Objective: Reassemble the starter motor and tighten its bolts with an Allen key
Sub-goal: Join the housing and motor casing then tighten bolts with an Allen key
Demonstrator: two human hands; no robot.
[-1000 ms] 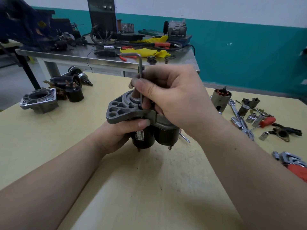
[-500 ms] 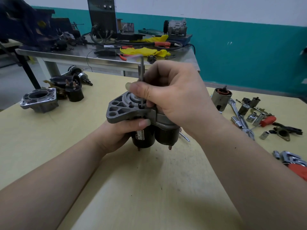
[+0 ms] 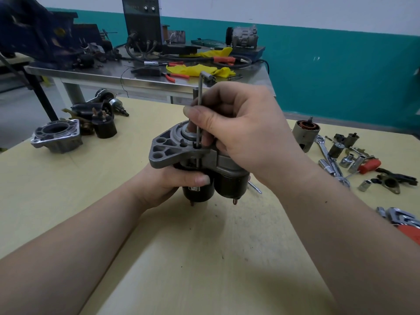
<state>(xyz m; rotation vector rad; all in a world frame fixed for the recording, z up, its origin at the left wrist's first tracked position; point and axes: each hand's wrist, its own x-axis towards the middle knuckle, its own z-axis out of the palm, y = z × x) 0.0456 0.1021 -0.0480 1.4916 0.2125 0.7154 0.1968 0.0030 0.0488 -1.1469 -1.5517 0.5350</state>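
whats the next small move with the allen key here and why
Probably another turn of the Allen key. Its long shaft stands upright with the tip down in a bolt hole of the starter motor, pinched by the right hand. The left hand grips the motor body upright on the table, bracing it. Whether the bolt is tight cannot be seen.

matt cast-metal starter motor [image 3: 172, 148], smooth wood table [image 3: 204, 258]

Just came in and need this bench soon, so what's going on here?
A person is bolting a starter motor back together. The left hand grips its black body, nose housing up, above the yellow table. The right hand pinches an Allen key standing upright in a bolt hole of the housing. Loose sockets and wrenches lie at right.
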